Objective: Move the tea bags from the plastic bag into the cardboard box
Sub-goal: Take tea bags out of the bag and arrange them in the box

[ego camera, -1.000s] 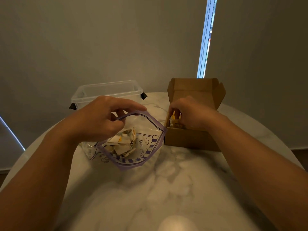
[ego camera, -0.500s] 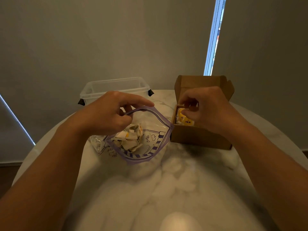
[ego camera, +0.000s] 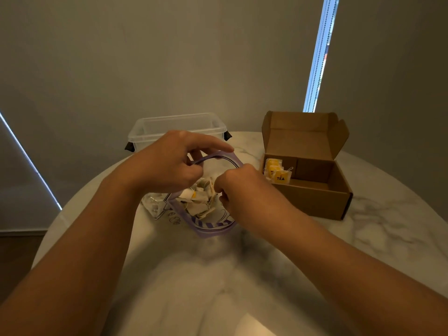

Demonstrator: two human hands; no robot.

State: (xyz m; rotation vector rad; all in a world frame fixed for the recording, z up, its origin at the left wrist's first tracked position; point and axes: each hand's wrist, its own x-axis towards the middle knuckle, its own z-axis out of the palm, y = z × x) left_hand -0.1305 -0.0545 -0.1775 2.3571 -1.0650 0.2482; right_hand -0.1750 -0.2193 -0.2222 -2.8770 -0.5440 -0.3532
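Observation:
A clear plastic bag (ego camera: 213, 230) with a purple zip rim lies on the marble table, its mouth facing me. My left hand (ego camera: 169, 163) pinches the upper rim and holds the mouth open. Several pale tea bags (ego camera: 196, 204) with strings and yellow tags are piled inside. My right hand (ego camera: 242, 190) reaches into the mouth with curled fingers, and its fingertips pinch a tea bag at the edge of the pile. To the right stands the open cardboard box (ego camera: 315, 202), lid flap up. A few yellow-tagged tea bags (ego camera: 278, 174) stand in its left end.
A clear plastic tub (ego camera: 177, 127) with black clips stands behind the bag near the table's far edge. The round marble table (ego camera: 375, 238) runs up to a grey wall, and a bright strip of window shows behind the box.
My right hand has left the cardboard box, moved left and gone into the bag's mouth. The tea bag it had placed stays in the box. My left hand keeps holding the rim.

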